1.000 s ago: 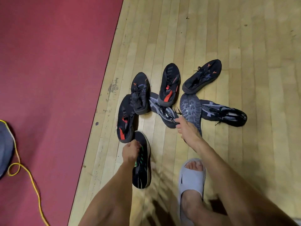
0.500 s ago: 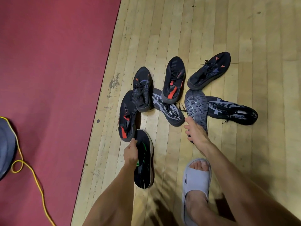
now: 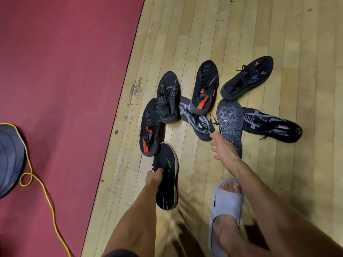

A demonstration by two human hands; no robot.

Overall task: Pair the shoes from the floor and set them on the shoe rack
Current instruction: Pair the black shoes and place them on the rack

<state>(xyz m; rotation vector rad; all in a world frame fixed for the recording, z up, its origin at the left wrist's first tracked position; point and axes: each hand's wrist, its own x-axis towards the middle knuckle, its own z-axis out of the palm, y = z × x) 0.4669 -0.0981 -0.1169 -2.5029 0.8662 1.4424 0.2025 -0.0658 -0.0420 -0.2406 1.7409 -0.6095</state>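
Note:
Several dark shoes lie in a loose pile on the wooden floor (image 3: 204,34). My left hand (image 3: 154,178) grips the collar of a black shoe with green marks (image 3: 168,184) at the pile's near side. My right hand (image 3: 223,152) is spread with straight fingers over the heel end of an upturned shoe showing its grey sole (image 3: 230,121); its fingertips reach the heel of a grey patterned shoe (image 3: 196,118). That shoe's match (image 3: 271,125) lies to the right. Two black shoes with red heels (image 3: 150,127) (image 3: 204,88) and two with orange marks (image 3: 168,97) (image 3: 246,78) lie around them.
A red mat (image 3: 65,71) covers the floor on the left. A yellow cord (image 3: 46,193) runs over it beside a dark blue round object (image 3: 9,158) at the left edge. My foot in a grey slide sandal (image 3: 225,203) stands near the shoes. No shoe rack is in view.
My right hand's fingers have straightened and spread at the patterned shoe's heel. My left hand keeps its grip on the green-marked shoe. The view has shifted a little.

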